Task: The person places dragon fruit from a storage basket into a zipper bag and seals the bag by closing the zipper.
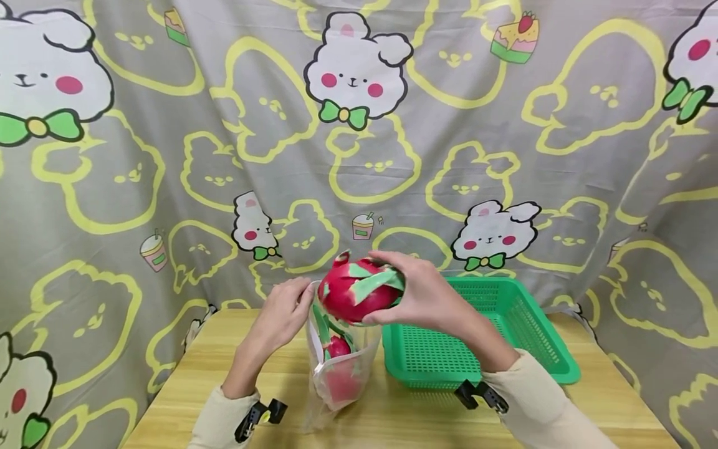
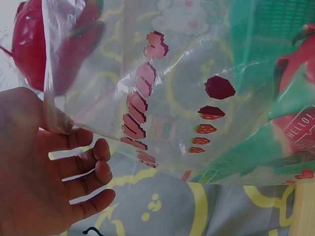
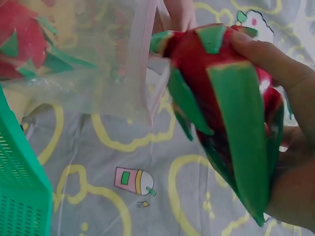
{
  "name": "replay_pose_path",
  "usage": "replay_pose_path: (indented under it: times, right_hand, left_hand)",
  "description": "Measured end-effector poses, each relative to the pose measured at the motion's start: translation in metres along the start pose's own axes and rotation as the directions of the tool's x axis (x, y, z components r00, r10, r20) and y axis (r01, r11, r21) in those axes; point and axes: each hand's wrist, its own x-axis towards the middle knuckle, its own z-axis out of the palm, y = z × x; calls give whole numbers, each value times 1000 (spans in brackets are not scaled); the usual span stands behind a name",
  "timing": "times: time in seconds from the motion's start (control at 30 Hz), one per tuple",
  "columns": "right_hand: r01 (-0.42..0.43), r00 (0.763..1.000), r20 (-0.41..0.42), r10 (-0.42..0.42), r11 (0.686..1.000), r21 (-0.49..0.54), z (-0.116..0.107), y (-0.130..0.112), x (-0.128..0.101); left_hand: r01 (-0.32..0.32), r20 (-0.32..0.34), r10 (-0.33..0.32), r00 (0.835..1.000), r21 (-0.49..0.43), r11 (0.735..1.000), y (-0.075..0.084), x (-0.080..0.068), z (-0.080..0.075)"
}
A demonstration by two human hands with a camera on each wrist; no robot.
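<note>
My right hand (image 1: 417, 290) grips a red dragon fruit (image 1: 359, 293) with green scales, held at the mouth of a clear plastic bag (image 1: 364, 355). In the right wrist view, thumb and fingers wrap round this dragon fruit (image 3: 216, 88). The left hand (image 1: 283, 312) pinches the bag's rim between thumb and index finger; its other fingers hang loosely curled in the left wrist view. Inside the bag (image 2: 172, 98), printed with pink lettering and strawberries, sits another dragon fruit (image 1: 339, 374), seen partly through the plastic.
A green perforated plastic basket (image 1: 426, 380) stands on the wooden table (image 1: 213, 362), right of the bag and partly behind my right forearm. Behind the table hangs a grey curtain (image 1: 392, 168) with rabbit prints. Black wrist straps (image 1: 258, 421) sit over both sleeves.
</note>
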Motion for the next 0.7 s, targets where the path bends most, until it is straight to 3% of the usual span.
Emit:
replay_pose_path:
  times: [0.17,0.3,0.57,0.7]
  right_hand:
    - [115,983,163,-89,980,-164,10,-10,12]
    - [118,959,280,-50,966,-232,19,-16,17]
    - [130,928,372,-4,940,-316,33,-20,26]
    - [155,900,437,12,926,-344,40,-23,30]
  left_hand:
    - [-6,-1,6,1000,-34,999,-1,-2,-2]
    - [-8,13,9,1000,-55,998,-2,-3,-2]
    - [-24,21,25,999,-67,997,1,-3,-2]
    - [-36,16,37,999,-77,996,4,-3,-4]
